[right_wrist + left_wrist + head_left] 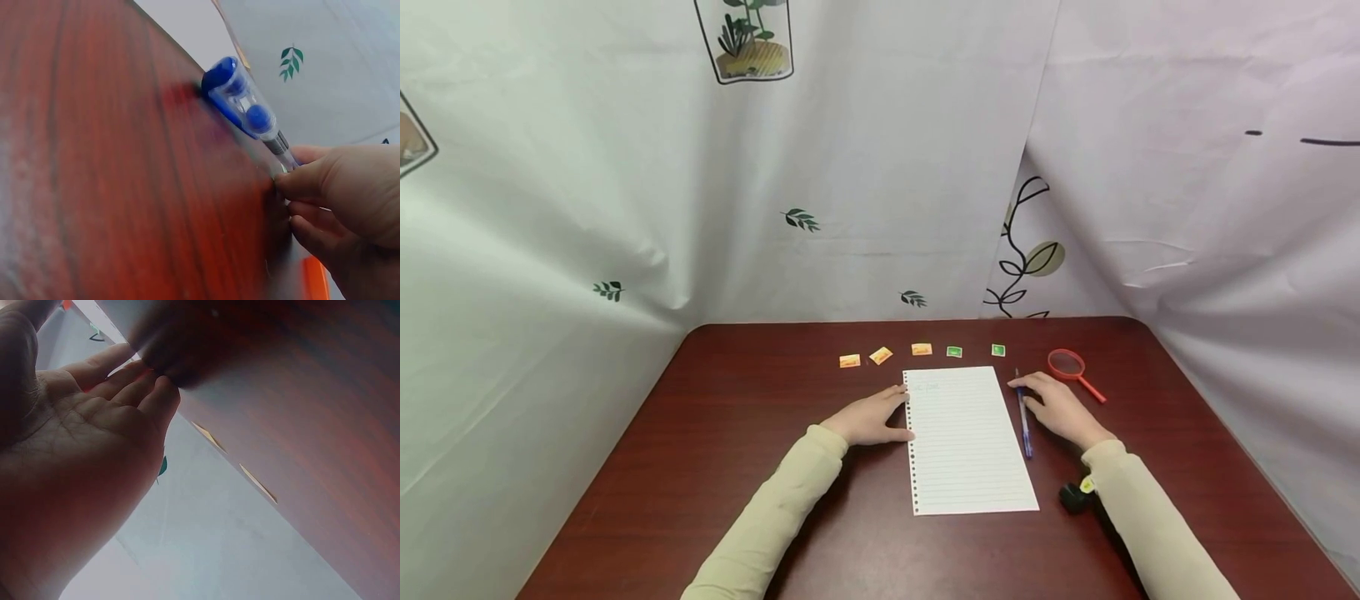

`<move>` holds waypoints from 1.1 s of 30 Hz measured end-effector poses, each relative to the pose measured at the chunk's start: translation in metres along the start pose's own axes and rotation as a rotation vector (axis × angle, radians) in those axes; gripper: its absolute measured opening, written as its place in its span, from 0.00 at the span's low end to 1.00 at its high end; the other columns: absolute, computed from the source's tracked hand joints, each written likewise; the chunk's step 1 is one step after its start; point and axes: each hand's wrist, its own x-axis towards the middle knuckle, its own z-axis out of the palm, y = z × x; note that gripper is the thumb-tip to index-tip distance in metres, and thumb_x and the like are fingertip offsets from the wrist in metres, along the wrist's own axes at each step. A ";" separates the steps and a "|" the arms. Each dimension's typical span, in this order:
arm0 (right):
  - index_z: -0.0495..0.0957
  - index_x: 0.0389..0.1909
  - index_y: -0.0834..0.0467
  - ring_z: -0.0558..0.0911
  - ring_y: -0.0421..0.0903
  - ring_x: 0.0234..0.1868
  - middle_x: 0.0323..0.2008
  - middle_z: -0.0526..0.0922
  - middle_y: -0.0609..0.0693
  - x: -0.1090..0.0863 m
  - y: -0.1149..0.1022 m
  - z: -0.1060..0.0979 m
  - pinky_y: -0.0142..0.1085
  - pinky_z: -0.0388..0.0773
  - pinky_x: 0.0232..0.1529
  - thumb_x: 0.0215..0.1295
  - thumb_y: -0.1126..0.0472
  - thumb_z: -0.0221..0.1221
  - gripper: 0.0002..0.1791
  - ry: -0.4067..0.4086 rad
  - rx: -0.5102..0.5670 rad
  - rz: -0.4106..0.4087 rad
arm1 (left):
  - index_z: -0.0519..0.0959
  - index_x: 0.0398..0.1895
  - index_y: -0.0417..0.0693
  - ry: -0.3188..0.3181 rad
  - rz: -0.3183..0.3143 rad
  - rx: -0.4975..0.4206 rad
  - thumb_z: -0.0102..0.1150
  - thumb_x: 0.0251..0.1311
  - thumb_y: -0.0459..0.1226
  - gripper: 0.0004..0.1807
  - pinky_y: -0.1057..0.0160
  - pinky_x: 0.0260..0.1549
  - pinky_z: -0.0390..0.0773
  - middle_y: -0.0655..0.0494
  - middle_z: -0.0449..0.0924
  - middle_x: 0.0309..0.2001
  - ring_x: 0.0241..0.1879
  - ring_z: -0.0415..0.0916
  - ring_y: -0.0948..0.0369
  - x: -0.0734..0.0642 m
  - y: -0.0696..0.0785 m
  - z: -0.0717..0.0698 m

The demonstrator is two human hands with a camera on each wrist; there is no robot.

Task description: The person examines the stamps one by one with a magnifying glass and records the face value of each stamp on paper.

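Note:
A sheet of lined paper [973, 454] with punched holes along its left edge lies on the table, with faint writing near its top. At that holed edge rests my left hand [867, 419], its fingers spread and the thumb and fingertips on the margin. Its palm [81, 437] fills the left side of the left wrist view. On the other side of the sheet, my right hand [1062, 410] pinches a blue ballpoint pen [1026, 429] between thumb and fingers. The pen's clear cap end with blue parts [240, 97] points toward the camera in the right wrist view.
Beyond the paper lie small orange stamps [849, 361] and two green stamps [954, 352] in a loose row. A red magnifying glass [1093, 389] lies just past my right hand. The dark red table [760, 417] meets a printed white curtain [880, 208] behind.

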 end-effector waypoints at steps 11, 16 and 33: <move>0.81 0.59 0.60 0.78 0.60 0.54 0.54 0.76 0.62 -0.001 -0.003 -0.001 0.59 0.75 0.55 0.69 0.71 0.56 0.18 -0.016 -0.017 0.015 | 0.62 0.77 0.44 0.002 -0.001 -0.001 0.63 0.64 0.56 0.44 0.53 0.69 0.63 0.49 0.54 0.78 0.77 0.52 0.55 -0.001 0.000 0.000; 0.82 0.57 0.61 0.78 0.61 0.53 0.53 0.76 0.62 -0.001 -0.002 -0.002 0.60 0.75 0.54 0.68 0.71 0.58 0.18 -0.009 -0.010 0.003 | 0.62 0.77 0.44 0.007 -0.001 0.004 0.63 0.64 0.56 0.44 0.53 0.69 0.63 0.49 0.55 0.78 0.77 0.52 0.55 0.000 0.000 0.000; 0.82 0.57 0.60 0.77 0.62 0.57 0.55 0.76 0.63 -0.002 -0.001 -0.008 0.61 0.73 0.57 0.69 0.69 0.59 0.17 -0.039 0.000 0.028 | 0.63 0.76 0.44 0.008 0.008 0.001 0.63 0.65 0.56 0.43 0.53 0.70 0.62 0.48 0.55 0.78 0.77 0.52 0.55 -0.001 0.001 -0.001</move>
